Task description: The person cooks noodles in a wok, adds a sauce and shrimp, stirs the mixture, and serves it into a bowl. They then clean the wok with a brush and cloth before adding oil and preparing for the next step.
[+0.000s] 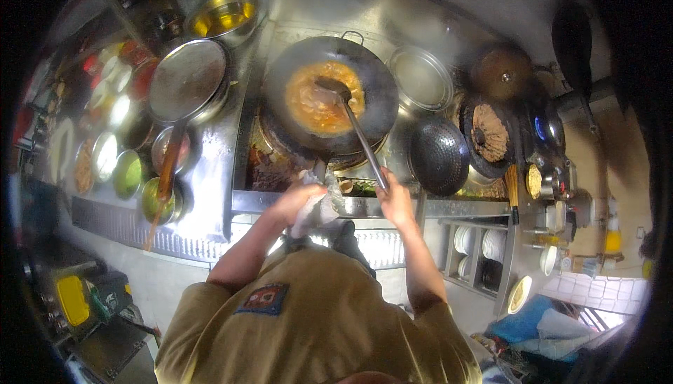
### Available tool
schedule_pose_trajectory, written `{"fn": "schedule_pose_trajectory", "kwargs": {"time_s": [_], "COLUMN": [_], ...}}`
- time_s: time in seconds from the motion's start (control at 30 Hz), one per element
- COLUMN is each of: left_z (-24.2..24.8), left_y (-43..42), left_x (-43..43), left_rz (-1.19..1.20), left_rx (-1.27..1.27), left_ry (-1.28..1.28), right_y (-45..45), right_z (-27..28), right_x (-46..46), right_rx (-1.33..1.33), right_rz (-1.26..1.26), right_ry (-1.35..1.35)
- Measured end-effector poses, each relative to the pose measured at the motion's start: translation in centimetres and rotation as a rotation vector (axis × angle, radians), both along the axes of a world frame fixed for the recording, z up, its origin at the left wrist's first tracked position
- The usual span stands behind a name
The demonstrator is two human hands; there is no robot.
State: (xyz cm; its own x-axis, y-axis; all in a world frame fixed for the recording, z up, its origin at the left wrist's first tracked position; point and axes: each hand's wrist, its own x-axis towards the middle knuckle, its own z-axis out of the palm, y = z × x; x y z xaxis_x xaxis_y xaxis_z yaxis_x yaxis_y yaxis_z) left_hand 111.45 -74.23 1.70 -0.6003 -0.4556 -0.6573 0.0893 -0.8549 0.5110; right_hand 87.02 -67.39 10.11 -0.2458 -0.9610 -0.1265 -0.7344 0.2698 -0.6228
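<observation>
A dark wok [281, 76] sits on the stove burner, and orange-red liquid food [310, 108] with pieces in it fills its middle. My left hand [302, 197] grips the wok's handle through a crumpled white cloth [315, 210], so most of the handle is hidden. My right hand [395, 200] is closed around the end of a long metal ladle [363, 137]. The ladle's bowl rests in the food near the wok's centre, and its shaft slants down right over the rim.
A perforated wok-shaped strainer [439, 155] and a round metal pot [420, 79] stand right of the wok. Farther right are a pan of brown food [490, 132] and a bamboo brush [512, 187]. Leftward, a long-handled strainer [186, 82] lies over containers, below a bowl of yellow oil [223, 16].
</observation>
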Motion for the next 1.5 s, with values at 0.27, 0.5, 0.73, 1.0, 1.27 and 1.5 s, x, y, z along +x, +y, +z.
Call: {"fn": "schedule_pose_trajectory", "kwargs": {"time_s": [0.27, 0.5, 0.73, 1.0, 1.27, 1.5], "left_z": [1.1, 1.7, 0.9, 0.5, 0.8, 1.3], "left_y": [-0.1, 0.0, -0.3, 0.0, -0.1, -0.4], "left_x": [0.1, 0.2, 0.1, 0.3, 0.6, 1.3], "left_rz": [0.017, 0.013, 0.03, 0.004, -0.055, -0.112], "left_rx": [0.037, 0.033, 0.013, -0.084, -0.249, -0.232], "left_ry": [-0.023, 0.012, 0.038, -0.009, -0.045, -0.028], "right_y": [5.4, 5.9, 5.3, 5.6, 5.7, 5.4], "right_z": [-4.5, -3.9, -1.5, 0.2, -0.6, -0.3], "right_x": [2.0, 0.8, 0.6, 1.5, 1.3, 1.5], "right_rx": [-0.033, -0.077, -0.146, -0.08, -0.07, -0.013], "right_rz": [-0.18, -0.331, -0.365, -0.403, -0.408, -0.401], "right_ry": [-0.065, -0.279, -0.347, -0.446, -0.512, -0.471]}}
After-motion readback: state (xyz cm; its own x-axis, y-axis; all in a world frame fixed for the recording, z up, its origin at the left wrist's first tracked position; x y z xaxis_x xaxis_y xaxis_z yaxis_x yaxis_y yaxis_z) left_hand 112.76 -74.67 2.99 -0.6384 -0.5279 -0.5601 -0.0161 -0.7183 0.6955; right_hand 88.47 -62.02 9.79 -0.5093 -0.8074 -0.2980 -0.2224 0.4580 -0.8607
